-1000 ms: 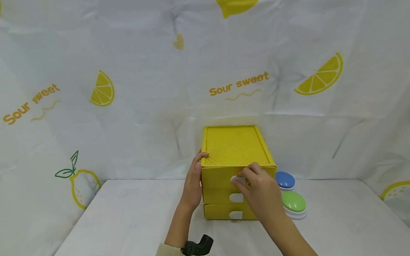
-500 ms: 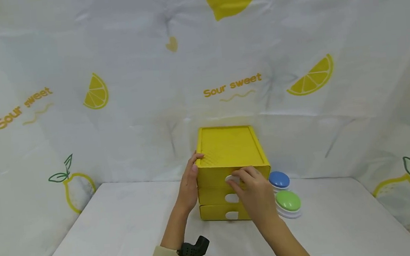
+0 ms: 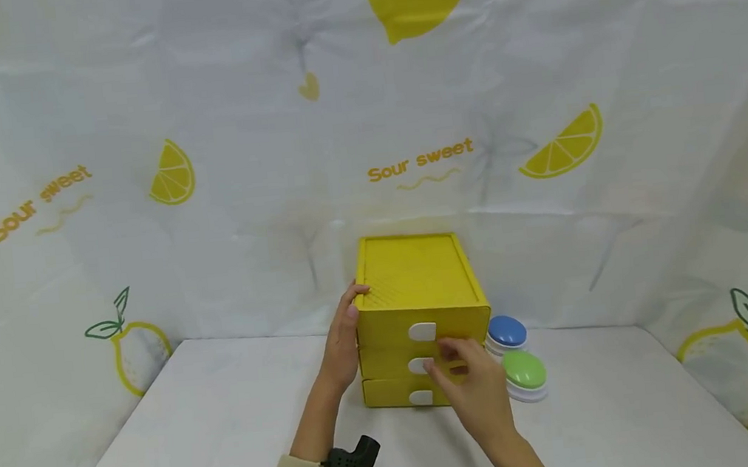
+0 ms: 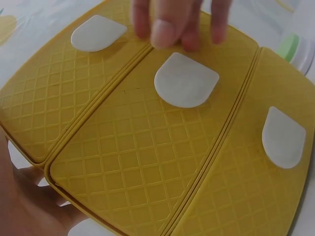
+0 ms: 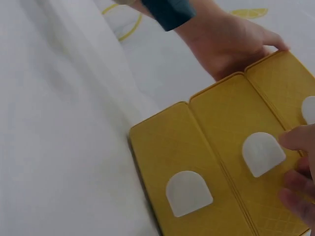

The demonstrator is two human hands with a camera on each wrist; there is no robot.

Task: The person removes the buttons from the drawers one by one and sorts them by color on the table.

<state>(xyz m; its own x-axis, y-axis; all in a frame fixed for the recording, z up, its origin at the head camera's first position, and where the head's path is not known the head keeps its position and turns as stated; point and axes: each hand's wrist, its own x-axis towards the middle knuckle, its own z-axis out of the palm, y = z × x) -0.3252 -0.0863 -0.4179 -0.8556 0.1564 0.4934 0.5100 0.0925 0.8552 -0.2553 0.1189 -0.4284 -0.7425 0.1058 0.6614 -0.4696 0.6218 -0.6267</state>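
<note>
A yellow three-drawer box stands on the table, all its drawers flush, each with a white tab on its waffle-patterned front. My left hand rests flat along the box's left side, fingertips reaching over the top edge; its fingers show behind the side in the left wrist view. In front of the middle drawer is my right hand, thumb tip right at the middle white tab, the other fingers loosely bent and apart from the thumb. The top tab and bottom tab are uncovered.
Beside the box on the right are a blue push button and a green push button on white bases. A white cloth with lemon prints hangs behind the white tabletop.
My right hand has let go of the top tab and moved down to the middle one. The left hand stays on the box's side. The head view has shifted slightly.
</note>
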